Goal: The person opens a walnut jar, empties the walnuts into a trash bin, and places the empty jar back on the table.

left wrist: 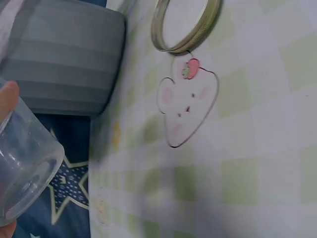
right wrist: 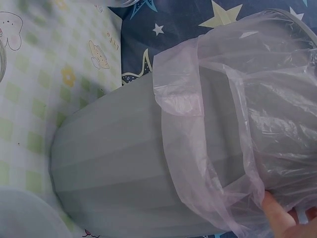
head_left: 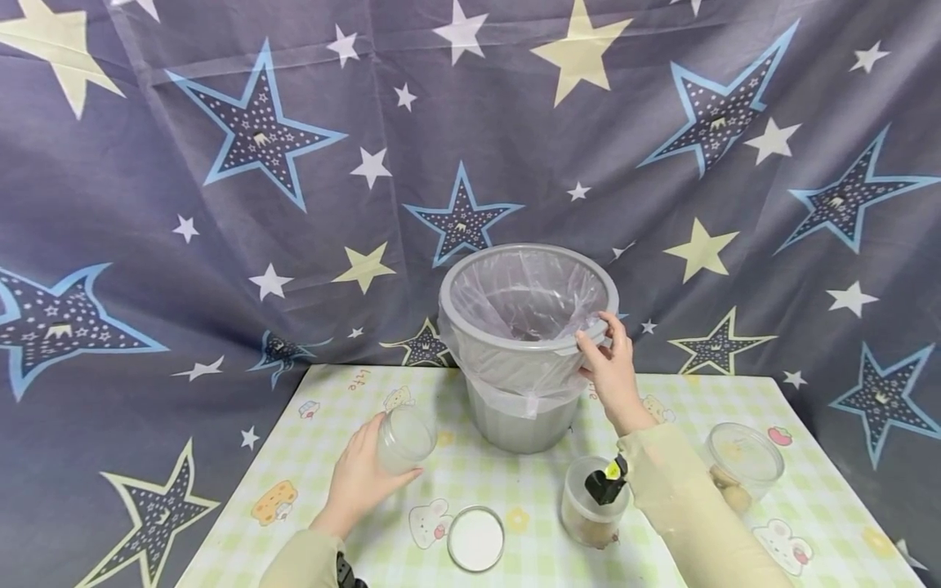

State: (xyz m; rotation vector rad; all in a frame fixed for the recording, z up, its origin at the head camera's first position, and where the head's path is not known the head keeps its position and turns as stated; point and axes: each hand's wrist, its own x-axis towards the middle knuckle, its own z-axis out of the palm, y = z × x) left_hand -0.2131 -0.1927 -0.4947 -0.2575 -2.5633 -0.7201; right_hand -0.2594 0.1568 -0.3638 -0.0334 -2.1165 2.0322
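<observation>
The left hand, toward the left edge of the bench, curves its spread thumb and fingers around a clear jar, tilted and raised. The right arm slants forward and leftward; the right hand, nearly closed, pinches the lined rim of the grey bin near the bench's far edge.

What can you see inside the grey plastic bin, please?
Inside the grey plastic bin, a translucent pinkish plastic liner is visible. Its folds and the bin's near side hide the bottom, so what lies there cannot be seen.
</observation>
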